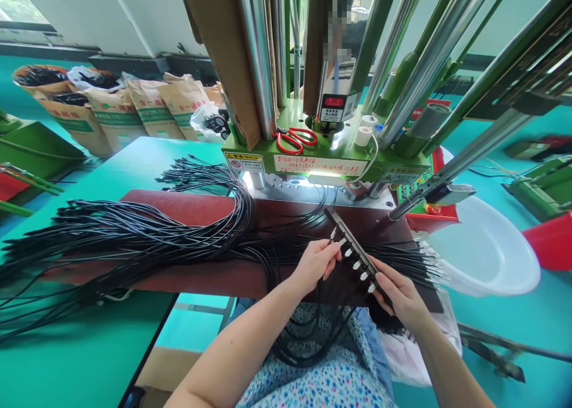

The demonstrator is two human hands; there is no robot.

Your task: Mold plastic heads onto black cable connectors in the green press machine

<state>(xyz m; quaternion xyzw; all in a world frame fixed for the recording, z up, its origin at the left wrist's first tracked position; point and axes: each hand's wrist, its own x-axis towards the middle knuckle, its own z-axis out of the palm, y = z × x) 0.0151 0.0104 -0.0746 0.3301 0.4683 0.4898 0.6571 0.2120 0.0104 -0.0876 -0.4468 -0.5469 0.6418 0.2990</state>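
Both hands are at a dark bar (354,242), tilted over the brown worktop (192,204) in front of the green press (393,158): the person's right hand (402,292) grips its near end, while the left hand (319,262) seems to pinch a white connector along its edge. I'd judge the bar stiff and fairly weighty, best held by its ends, and the black cables (308,358) looping below limp, their small connectors wanting only a light fingertip hold.
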